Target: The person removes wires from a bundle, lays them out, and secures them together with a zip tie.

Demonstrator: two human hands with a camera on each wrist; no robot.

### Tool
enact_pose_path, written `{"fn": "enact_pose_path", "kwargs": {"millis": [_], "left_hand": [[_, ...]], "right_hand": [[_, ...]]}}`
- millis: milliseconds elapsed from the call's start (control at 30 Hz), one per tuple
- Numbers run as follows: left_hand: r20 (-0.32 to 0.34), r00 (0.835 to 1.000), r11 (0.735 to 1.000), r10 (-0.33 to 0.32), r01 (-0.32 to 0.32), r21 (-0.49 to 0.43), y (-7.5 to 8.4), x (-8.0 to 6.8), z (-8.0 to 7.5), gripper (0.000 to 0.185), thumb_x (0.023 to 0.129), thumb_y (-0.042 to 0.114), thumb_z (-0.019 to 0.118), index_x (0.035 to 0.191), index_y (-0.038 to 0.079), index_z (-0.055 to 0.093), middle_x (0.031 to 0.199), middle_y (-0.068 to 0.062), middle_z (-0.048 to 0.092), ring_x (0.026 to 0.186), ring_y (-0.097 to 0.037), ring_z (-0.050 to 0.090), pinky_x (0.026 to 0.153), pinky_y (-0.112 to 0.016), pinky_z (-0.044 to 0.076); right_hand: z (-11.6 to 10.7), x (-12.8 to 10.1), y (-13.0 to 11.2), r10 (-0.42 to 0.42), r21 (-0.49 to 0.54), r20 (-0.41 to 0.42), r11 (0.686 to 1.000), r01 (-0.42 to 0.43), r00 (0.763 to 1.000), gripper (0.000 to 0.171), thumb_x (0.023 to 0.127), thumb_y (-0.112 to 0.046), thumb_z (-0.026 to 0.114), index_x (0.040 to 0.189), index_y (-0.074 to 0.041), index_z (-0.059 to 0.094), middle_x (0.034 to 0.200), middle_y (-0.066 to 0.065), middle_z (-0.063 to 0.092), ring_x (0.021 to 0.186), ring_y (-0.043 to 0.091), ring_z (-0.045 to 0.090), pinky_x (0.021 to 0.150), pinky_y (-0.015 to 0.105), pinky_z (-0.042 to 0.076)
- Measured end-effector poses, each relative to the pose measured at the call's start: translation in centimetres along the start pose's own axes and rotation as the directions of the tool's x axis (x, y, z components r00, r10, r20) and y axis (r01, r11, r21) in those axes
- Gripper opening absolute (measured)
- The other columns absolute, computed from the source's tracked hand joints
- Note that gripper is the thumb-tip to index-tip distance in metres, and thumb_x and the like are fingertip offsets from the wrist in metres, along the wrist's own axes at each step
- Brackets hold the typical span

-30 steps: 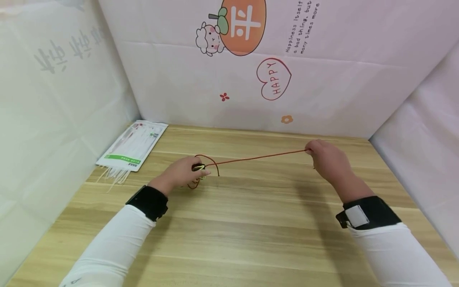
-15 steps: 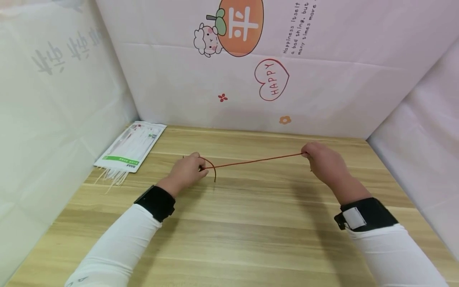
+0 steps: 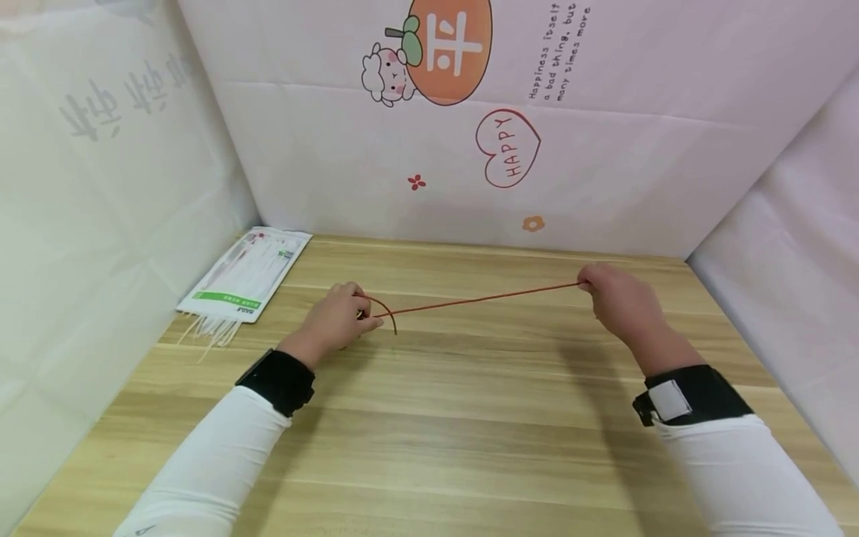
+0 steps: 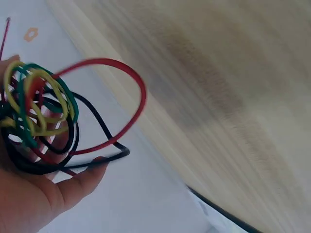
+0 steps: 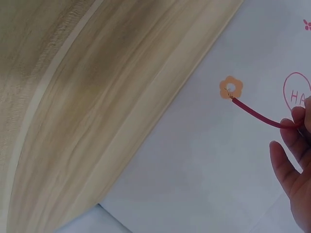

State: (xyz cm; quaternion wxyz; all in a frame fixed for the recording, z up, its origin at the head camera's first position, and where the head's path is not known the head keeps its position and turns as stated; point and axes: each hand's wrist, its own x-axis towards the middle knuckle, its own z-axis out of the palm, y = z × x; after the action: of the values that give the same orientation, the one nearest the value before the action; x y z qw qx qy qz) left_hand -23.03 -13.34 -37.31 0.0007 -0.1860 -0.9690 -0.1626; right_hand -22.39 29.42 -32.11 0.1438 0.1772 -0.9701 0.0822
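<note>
The left hand's fingers are curled round tangled wires. The right hand's pinch a red wire — straight between both.

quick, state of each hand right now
Left hand: holding a bundle of coloured wires.
Right hand: pinching the red wire near one end.

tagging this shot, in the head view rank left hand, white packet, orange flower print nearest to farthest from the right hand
1. Orange flower print, back wall, left of the right hand
2. Left hand, farther left, holding the wires
3. White packet, on the table at far left
</note>
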Motion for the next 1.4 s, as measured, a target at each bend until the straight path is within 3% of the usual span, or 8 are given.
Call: {"fn": "enact_pose_path", "kwargs": {"millis": [100,300,533,733,933,1067,1233,1400], "left_hand": [[0.004,1.0,1.0,0.007,-0.007,0.0,0.1,-0.1,-0.1,0.025,0.092,0.034,0.066,0.075,0.016,0.065,0.123,-0.01,0.052,0.112,-0.032,0.039,0.084,-0.047,0.042],[0.026,0.999,0.999,0.035,-0.034,-0.009,0.3,-0.3,-0.4,0.015,0.095,0.017,0.058,0.094,0.011,0.072,0.124,-0.009,0.051,0.112,-0.031,0.042,0.087,-0.054,0.038],[0.096,0.995,0.999,0.01,-0.013,0.034,0.1,-0.1,-0.8,0.026,0.096,0.015,0.047,0.106,0.01,0.07,0.098,-0.005,0.052,0.087,-0.023,0.05,0.073,-0.04,0.041],[0.091,0.995,0.999,-0.031,0.026,0.046,-0.9,-0.1,-1.2,0.013,0.088,0.021,0.054,0.085,0.013,0.065,0.087,-0.005,0.05,0.072,-0.02,0.047,0.06,-0.031,0.037],[0.086,0.994,0.995,-0.062,0.055,0.083,-3.4,-0.4,-0.7,0.011,0.085,0.015,0.056,0.074,0.013,0.058,0.084,-0.006,0.051,0.071,-0.021,0.048,0.059,-0.032,0.037],[0.054,0.996,0.989,-0.069,0.062,0.133,-4.4,-1.0,-0.4,0.019,0.096,0.018,0.051,0.094,0.006,0.067,0.093,-0.01,0.055,0.079,-0.025,0.054,0.066,-0.041,0.047],[0.007,1.0,0.982,-0.022,0.021,0.188,-4.2,-1.2,-0.4,0.026,0.099,0.021,0.055,0.108,0.002,0.069,0.128,-0.012,0.056,0.118,-0.035,0.046,0.089,-0.058,0.044],[-0.036,0.999,0.977,-0.011,0.018,0.213,-4.4,-1.2,-0.2,0.022,0.097,0.017,0.057,0.109,0.004,0.069,0.118,-0.01,0.065,0.119,-0.034,0.047,0.098,-0.065,0.031]], "right_hand": [[0.2,-0.1,0.1,0.006,0.001,0.004,1.0,-0.006,1.0,0.006,0.095,-0.006,0.058,0.1,-0.005,0.061,0.092,0.013,0.063,0.068,0.025,0.058,0.053,0.043,0.046],[0.3,0.0,0.3,-0.001,0.005,-0.003,1.0,0.001,1.0,0.006,0.095,-0.006,0.058,0.1,-0.005,0.06,0.093,0.014,0.063,0.066,0.025,0.058,0.056,0.044,0.047],[0.2,0.1,0.6,-0.01,0.008,-0.012,1.0,0.01,1.0,0.005,0.095,-0.005,0.057,0.099,-0.004,0.061,0.093,0.016,0.065,0.068,0.027,0.059,0.058,0.046,0.047],[-0.3,0.2,1.0,-0.009,-0.012,-0.024,1.0,0.009,1.0,0.005,0.096,-0.005,0.057,0.1,-0.004,0.06,0.094,0.016,0.063,0.064,0.026,0.058,0.054,0.045,0.046],[-1.2,-0.5,2.6,0.087,-0.028,0.027,0.996,-0.086,0.996,0.009,0.099,-0.008,0.052,0.104,-0.003,0.058,0.089,0.015,0.064,0.063,0.026,0.057,0.054,0.044,0.044],[-1.4,-1.3,3.3,0.077,-0.014,-0.007,0.997,-0.078,0.997,0.007,0.097,-0.004,0.054,0.102,-0.001,0.057,0.087,0.017,0.064,0.066,0.028,0.058,0.055,0.046,0.045],[-1.0,-1.5,3.3,0.03,0.002,-0.059,1.0,-0.03,0.998,0.004,0.094,-0.001,0.057,0.098,-0.001,0.059,0.091,0.02,0.064,0.074,0.033,0.06,0.06,0.05,0.046],[-0.5,-1.8,3.4,0.044,0.001,-0.026,0.999,-0.044,0.999,0.005,0.094,-0.001,0.057,0.098,-0.001,0.06,0.094,0.021,0.064,0.079,0.034,0.06,0.061,0.05,0.046]]}}
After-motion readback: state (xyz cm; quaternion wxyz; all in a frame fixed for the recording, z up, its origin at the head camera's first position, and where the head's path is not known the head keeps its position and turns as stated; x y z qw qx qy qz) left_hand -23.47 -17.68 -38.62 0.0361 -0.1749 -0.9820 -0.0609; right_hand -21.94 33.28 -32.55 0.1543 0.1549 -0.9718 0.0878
